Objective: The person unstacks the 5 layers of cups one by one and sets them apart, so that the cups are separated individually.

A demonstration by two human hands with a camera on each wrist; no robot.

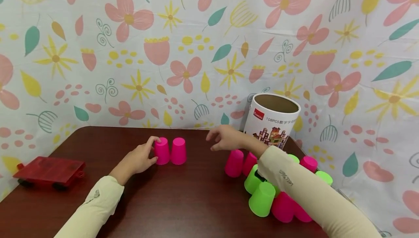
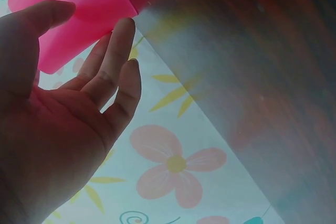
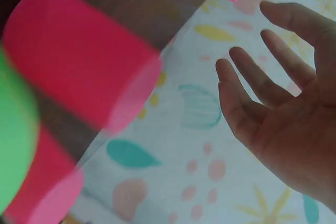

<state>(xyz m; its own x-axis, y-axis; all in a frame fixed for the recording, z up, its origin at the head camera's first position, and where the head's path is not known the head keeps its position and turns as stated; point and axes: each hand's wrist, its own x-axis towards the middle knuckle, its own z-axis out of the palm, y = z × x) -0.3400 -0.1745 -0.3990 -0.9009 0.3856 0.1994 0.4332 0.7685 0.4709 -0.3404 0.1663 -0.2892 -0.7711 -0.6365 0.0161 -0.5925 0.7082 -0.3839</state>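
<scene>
Two pink plastic cups stand upside down side by side at mid table, the left cup and the right cup. My left hand is at the left cup, index finger by its top and thumb by its side, fingers loosely bent. In the left wrist view, pink cups lie just beyond the spread fingers and thumb. My right hand hovers between those cups and the cup group, holding nothing. The right wrist view shows its fingers apart, with a pink cup off to the side.
Pink and green cups, including a green cup, crowd the table's right side, partly hidden beneath my right sleeve. A white printed bucket stands behind them. A red wheeled cart sits at the left edge. A flowered cloth hangs behind the table.
</scene>
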